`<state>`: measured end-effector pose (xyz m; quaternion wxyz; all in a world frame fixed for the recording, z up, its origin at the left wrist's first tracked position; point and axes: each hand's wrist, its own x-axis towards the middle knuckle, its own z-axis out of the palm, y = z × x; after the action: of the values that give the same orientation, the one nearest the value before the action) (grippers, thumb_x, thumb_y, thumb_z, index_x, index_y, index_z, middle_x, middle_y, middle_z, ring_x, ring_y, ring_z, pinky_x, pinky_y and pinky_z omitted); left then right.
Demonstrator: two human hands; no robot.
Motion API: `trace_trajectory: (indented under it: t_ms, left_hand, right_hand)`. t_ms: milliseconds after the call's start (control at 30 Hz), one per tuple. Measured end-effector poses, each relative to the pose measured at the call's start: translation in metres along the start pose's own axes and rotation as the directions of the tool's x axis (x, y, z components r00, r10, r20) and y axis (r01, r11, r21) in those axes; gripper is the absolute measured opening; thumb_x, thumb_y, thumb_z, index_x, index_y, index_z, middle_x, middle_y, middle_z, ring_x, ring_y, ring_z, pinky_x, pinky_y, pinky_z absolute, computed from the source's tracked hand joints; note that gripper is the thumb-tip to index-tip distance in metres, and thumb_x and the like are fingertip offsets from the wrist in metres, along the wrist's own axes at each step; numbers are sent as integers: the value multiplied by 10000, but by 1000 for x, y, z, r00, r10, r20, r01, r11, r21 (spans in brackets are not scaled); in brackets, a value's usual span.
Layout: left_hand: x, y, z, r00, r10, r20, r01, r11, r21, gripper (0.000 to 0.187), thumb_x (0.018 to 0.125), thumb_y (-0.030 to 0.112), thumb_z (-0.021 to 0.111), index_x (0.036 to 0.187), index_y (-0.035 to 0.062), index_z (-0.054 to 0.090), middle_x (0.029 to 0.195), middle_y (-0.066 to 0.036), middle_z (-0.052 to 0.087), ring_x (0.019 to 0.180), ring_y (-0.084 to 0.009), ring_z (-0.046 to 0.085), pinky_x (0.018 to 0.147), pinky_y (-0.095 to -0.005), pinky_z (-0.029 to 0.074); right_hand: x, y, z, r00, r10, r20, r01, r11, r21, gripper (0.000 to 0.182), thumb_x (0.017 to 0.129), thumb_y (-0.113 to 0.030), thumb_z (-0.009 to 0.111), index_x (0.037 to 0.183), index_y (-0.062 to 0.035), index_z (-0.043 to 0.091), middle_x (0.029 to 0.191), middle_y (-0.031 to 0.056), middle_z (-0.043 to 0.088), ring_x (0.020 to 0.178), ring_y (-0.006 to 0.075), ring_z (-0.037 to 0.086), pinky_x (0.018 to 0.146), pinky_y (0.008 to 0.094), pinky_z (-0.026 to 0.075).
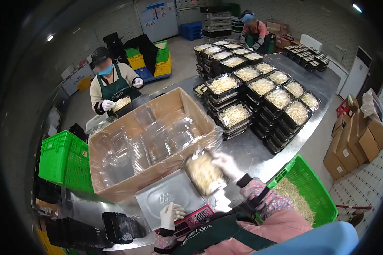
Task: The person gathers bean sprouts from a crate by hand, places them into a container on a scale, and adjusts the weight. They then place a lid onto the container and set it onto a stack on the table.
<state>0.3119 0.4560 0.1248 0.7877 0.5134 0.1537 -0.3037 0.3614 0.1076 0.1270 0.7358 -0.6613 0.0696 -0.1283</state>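
My left hand (171, 214), in a white glove, rests with fingers apart at the front edge of a weighing scale's metal plate (168, 196), holding nothing. Just right of the scale, a black tray of pale sprouts (205, 173) is blurred by motion. Against the tray's right side is my gloved right hand (227, 166), its fingers bent at the rim. The scale's red keypad (200, 216) faces me. Beyond the scale stands a cardboard box (127, 193) lined with plastic, holding stacks of clear lids (140, 155).
Stacked sprout trays (278, 98) fill the table's right side. A green crate of sprouts (315, 178) is at my right, black empty trays (121, 227) at my left. One co-worker (115, 83) holds a tray across the table; another person (256, 34) stands at the far end.
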Motion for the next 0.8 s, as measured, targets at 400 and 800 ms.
trace_trajectory:
  t_ms: [400,800]
  left_hand:
    - [-1,20,51,967,242,-84,-199,915,350,317,999,232,491,976,-52,631,853,-167,693,668,-237,690,581,-305,567]
    - [1,15,32,935,289,-205,-216,924,317,271,987,221,532,985,-37,615,863,-168,690,680,-224,686,594,-314,578]
  right_hand:
    - [184,-38,-134,616,100,-781,76,980,185,542,768,-101,772,1114,-52,357,802,151,570,480,193,580,379,345,510]
    - [165,-73,-114,635,-766,97,183,28,-983,472,904,-366,682,1295,-126,573,1252,140,622,1165,290,559,1016,452,395]
